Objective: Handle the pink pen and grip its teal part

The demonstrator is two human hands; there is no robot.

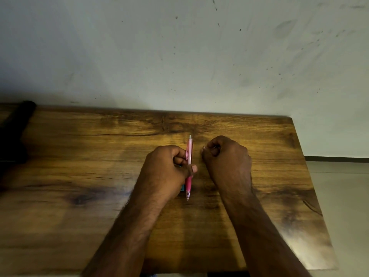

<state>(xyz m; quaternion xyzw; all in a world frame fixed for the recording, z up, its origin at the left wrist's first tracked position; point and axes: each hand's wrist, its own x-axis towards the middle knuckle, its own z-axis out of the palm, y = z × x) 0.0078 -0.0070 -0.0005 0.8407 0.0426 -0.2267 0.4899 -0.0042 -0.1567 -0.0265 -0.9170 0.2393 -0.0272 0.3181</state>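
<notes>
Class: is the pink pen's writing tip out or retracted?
Out, it seems: a thin metal point shows at the near end of the pink plastic pen, which the left hand grips.

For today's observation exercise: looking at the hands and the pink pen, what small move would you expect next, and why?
Probably the right hand moves across to the pink pen. The left hand grips the pen mid-barrel, tip pointing towards the person, while the right hand is curled, apparently empty, just beside it above the wooden table.

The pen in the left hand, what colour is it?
Pink, seen in the head view: the pen, held by the left hand.
</notes>
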